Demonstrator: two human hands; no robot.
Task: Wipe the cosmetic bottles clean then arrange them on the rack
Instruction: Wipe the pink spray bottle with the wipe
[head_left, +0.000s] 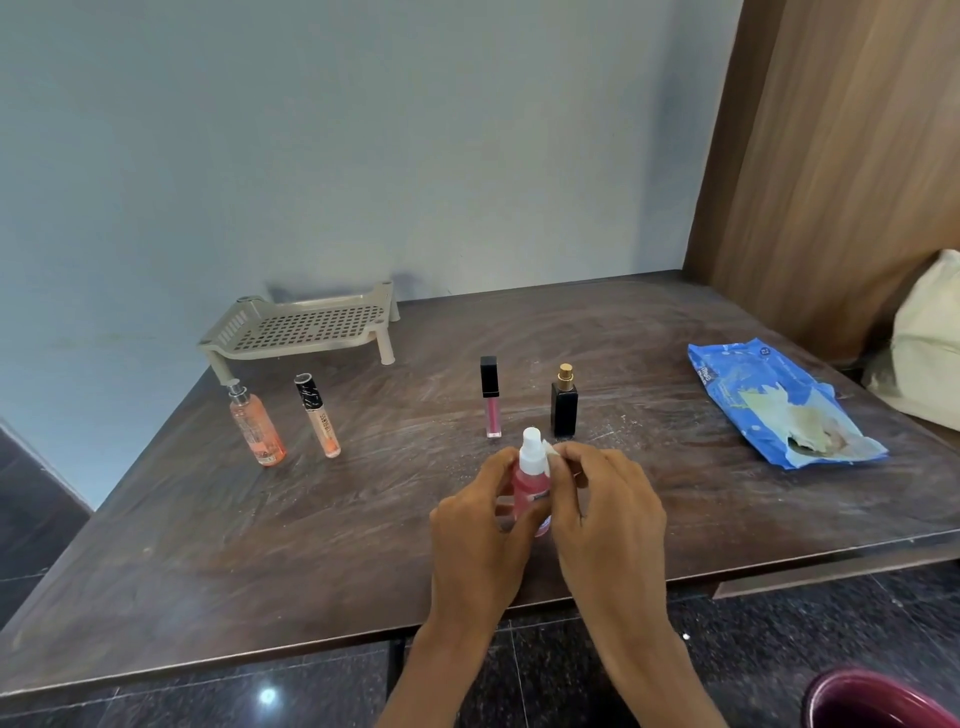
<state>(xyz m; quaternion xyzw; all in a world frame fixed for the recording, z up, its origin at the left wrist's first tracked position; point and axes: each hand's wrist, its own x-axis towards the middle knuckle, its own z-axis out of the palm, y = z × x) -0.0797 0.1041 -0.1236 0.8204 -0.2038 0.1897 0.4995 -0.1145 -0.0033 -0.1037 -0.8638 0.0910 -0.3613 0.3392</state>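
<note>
Fingers of the left hand (475, 512) clamp a pink bottle (531, 480); the right hand (605, 499) pinches a white wipe (550, 447) against it, near the desk's (260, 519) front edge.

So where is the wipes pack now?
In the head view, the blue wipes pack lies flat on the table's right side, right of the black perfume bottle.

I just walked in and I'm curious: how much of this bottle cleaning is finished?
Nothing is on the rack yet. In hand: the left hand holds a pink spray bottle while the right hand presses a white wipe against it. Left to do: the peach bottle, concealer tube, pink gloss and black perfume stand on the table; whether any is wiped, I cannot tell.
</note>
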